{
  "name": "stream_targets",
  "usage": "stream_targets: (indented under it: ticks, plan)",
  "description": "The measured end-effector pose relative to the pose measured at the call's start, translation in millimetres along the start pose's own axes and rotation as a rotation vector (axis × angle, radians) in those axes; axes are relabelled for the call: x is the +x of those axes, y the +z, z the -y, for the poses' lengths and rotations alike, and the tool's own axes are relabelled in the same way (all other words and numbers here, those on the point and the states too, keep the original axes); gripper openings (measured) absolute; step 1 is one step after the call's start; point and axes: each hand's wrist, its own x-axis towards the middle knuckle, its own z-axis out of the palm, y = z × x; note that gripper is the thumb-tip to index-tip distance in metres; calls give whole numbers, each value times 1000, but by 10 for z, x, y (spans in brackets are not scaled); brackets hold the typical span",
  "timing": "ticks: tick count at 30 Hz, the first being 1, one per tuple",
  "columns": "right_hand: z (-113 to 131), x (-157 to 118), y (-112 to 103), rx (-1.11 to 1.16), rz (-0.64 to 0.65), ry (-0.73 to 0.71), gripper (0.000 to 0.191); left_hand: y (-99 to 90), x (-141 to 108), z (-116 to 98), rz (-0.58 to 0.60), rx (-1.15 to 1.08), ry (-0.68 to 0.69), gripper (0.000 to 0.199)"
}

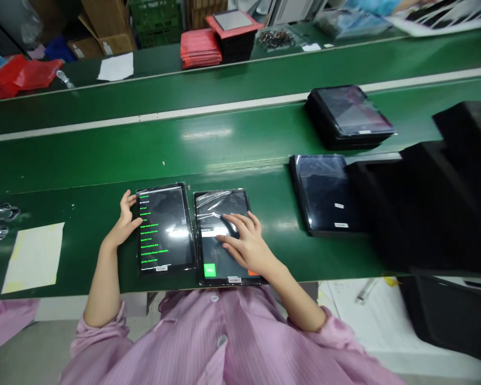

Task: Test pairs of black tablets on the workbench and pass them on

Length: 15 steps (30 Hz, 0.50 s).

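Observation:
Two tablets lie side by side on the green bench (92, 203), near its front edge. The left tablet (166, 235) shows a list in green text. My left hand (125, 219) rests at that tablet's left edge, thumb and fingers apart, gripping nothing. On the right tablet (224, 206) there is a mostly dark screen with a green box at the lower left and a red one at the lower right, partly covered. Over its middle is my right hand (248, 241), fingers spread, fingertips at the screen and nothing held.
Stacked tablets (353, 109) stand at the back right, with another tablet (324, 192) nearer. Black foam trays (417, 203) fill the right side. A paper sheet (34, 256) lies left. Red packets (200, 48) sit on the far ledge.

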Motion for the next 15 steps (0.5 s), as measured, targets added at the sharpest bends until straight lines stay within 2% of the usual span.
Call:
stream_targets:
  ticks: [4,6,9,12,15]
  plan:
    - [-172,204,-169,5,-43,-20,28,20,-8,-17,12,116,-7,112]
    - [-254,344,-202,70,28,-104,28,31,-8,-7,11,154,8,115]
    - [-331,528,-131,166,119,-273,33,39,-2,22,-2,208,0,121]
    - [-410,583,-48,210,30,-290,35,25,1,59,3,135,5,119]
    - [-527,522,-53,249,-79,-196,39,15,-1,112,-9,-11,9,102]
